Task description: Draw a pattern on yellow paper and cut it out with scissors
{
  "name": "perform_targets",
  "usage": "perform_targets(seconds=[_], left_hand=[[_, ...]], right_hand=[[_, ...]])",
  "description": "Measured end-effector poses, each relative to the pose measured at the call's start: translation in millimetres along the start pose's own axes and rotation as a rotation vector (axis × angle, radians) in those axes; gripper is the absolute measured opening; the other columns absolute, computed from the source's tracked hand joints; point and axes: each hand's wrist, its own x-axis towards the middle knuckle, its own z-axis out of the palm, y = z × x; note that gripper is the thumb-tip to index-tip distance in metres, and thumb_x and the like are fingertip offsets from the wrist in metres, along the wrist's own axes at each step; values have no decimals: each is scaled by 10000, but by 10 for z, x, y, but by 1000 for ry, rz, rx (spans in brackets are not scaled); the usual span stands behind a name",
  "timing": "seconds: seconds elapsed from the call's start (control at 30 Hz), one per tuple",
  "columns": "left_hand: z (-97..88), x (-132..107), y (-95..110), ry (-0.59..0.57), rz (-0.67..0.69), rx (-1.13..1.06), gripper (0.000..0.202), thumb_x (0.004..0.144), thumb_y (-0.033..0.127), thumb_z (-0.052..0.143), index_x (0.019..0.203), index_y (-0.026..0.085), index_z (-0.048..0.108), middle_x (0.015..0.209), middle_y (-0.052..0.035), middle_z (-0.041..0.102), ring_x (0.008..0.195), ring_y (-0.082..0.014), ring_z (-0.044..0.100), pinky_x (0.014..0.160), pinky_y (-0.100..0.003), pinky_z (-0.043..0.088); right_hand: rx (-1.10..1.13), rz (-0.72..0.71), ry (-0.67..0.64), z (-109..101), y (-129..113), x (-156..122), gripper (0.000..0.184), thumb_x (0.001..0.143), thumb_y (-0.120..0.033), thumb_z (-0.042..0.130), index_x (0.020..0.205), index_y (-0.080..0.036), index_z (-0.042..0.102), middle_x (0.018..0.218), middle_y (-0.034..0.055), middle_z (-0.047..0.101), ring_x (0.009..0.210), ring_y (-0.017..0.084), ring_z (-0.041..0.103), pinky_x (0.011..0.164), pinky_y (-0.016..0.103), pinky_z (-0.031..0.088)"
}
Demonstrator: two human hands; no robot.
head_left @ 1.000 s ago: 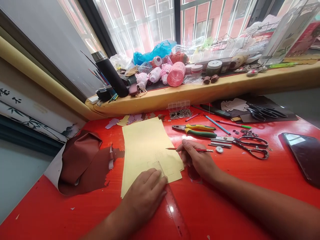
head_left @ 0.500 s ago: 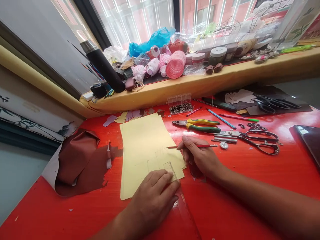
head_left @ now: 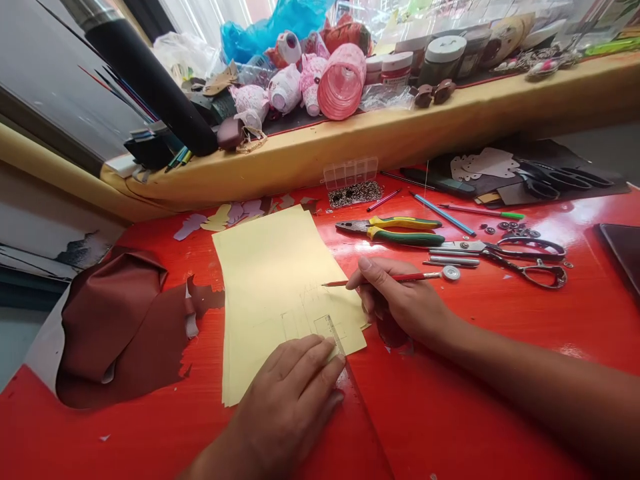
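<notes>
Sheets of pale yellow paper lie on the red table, with faint pencil-drawn rectangles and lines on the top one. My left hand bears down on a clear ruler, its fingers close together across the lower part of the sheet. Part of the ruler is hidden under that hand; the rest runs off the paper towards me. Above the paper's right edge, my right hand grips a red pencil between thumb and fingers. The pencil's tip points left over the drawn lines; whether it touches the sheet I cannot tell.
Brown leather lies folded at left. Beyond my right hand are pliers, scissors, metal rods and pens. A clear box of small metal pieces stands before the cluttered windowsill. A black flask leans there.
The head view has tilted down and come closer, so the table things look bigger and the window shows less. Both hands keep nearly the same places on the paper, ruler and pencil still held.
</notes>
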Motion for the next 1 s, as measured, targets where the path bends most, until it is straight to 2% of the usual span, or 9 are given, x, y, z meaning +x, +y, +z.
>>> perform_targets(seconds=[0.17, 0.33, 0.53, 0.67, 0.8, 1.0], left_hand=[[-21, -17, 0, -19, 8, -33, 256, 1082, 212, 568, 1263, 95, 707, 1246, -151, 779, 1157, -300, 726, 971, -441, 645], [-22, -32, -78, -38, -25, -87, 268, 1091, 256, 580, 1286, 101, 678, 1362, -168, 733, 1314, -305, 660, 1082, -453, 594], [7, -53, -192, -74, -51, -179, 260, 1094, 246, 582, 1330, 150, 636, 1410, -137, 707, 1378, -273, 610, 1133, -448, 541], [35, -72, -229, -87, -63, -226, 277, 1086, 241, 600, 1352, 165, 620, 1442, -136, 685, 1408, -271, 577, 1155, -442, 507], [45, -88, -248, -99, -72, -273, 310, 1073, 217, 618, 1380, 172, 602, 1470, -135, 663, 1440, -268, 543, 1178, -439, 477], [58, -83, -276, -86, -98, -331, 280, 1064, 234, 632, 1341, 204, 609, 1447, -129, 667, 1391, -272, 578, 1148, -448, 485]], right_hand=[[-57, -13, -26, -7, 23, -11, 503, 1051, -623, 590, 864, -189, 765, 547, -29, 624, 433, 115, 547, 415, 215, 436], [-75, 10, -59, -13, 49, -22, 481, 1059, -616, 576, 891, -204, 758, 569, -34, 635, 392, 120, 551, 358, 219, 405], [-66, -33, -59, -9, 29, -17, 494, 1036, -632, 615, 851, -193, 747, 549, -27, 622, 453, 130, 588, 446, 225, 489], [-68, -30, -54, -6, 22, -16, 498, 1039, -636, 609, 864, -193, 756, 559, -24, 630, 451, 126, 581, 419, 215, 457], [-54, -24, -53, 0, 4, -28, 486, 1028, -633, 627, 841, -199, 740, 552, -37, 614, 437, 120, 565, 431, 221, 499], [-46, 18, -41, 5, 14, -38, 477, 1025, -636, 619, 871, -202, 743, 565, -37, 623, 405, 120, 545, 368, 224, 429]])
